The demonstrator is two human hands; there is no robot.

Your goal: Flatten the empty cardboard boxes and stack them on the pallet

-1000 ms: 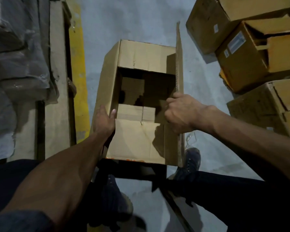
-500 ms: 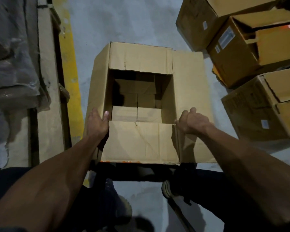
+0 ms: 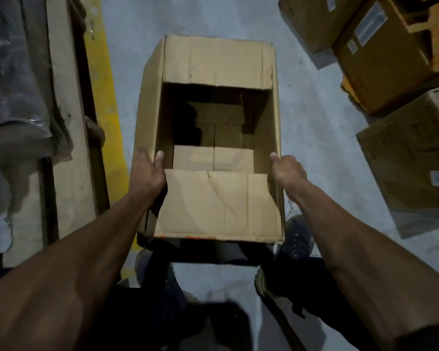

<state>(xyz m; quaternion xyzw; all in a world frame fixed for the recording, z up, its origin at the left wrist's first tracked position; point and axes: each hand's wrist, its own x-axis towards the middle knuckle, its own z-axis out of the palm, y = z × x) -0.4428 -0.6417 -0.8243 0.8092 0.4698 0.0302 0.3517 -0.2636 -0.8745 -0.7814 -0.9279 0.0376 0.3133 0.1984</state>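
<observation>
Cardboard box is sitting open on the grey floor, just in front of the person's shoes, with its near and far flaps folded inward. The left hand is gripping the left wall, thumb hooked over the rim; the right hand is gripping the right wall, its fingers curled around the edge. More boxes are lying to the right. A wooden pallet is running along a yellow line on the left.

dim, soft-focus, wide-angle edge warp
</observation>
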